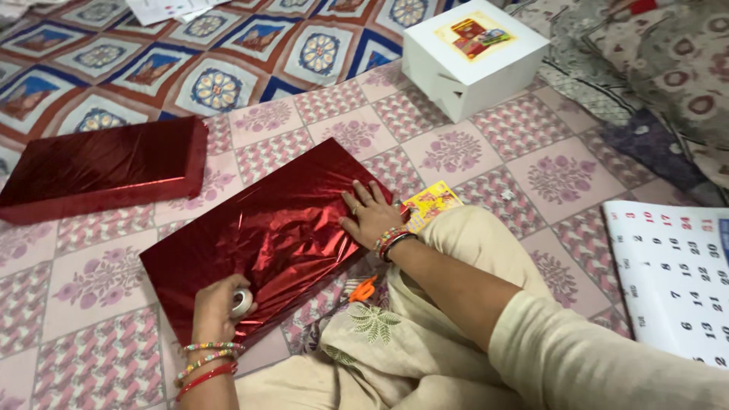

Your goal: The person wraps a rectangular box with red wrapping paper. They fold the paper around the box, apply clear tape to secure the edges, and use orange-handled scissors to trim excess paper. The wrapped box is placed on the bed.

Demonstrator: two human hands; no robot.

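Hands at work on a gift being wrapped, seen from above by the person sitting cross-legged in cream clothing on a patterned bedsheet (114, 304). Nearest the viewer, the left hand (215, 307), with beaded and red bangles at the wrist, is curled around a small roll of clear tape (241, 302), gripping it at the near edge of the red foil-wrapped box (266, 228). The right hand (370, 214), also wearing beaded bracelets, lies flat and spread, fingers released, pressing down on the right end of the same box. It grasps nothing. The box is a flat rectangle covered in shiny, crinkled red foil, lying at an angle on the sheet just in front of the person's knees. Between the knees and the box, orange-handled scissors (363, 289) peek out, partly hidden by the arm. Just beyond the right hand, a small yellow printed packet (430, 203) lies touching the knee. To the far right, a white wall calendar (672, 273) rests on the sheet. Further away to the left, a second red foil-wrapped box (102, 167) lies well apart from the first. At the far top, a white cardboard box (471, 57) with a colourful picture on its lid stands on the sheet.
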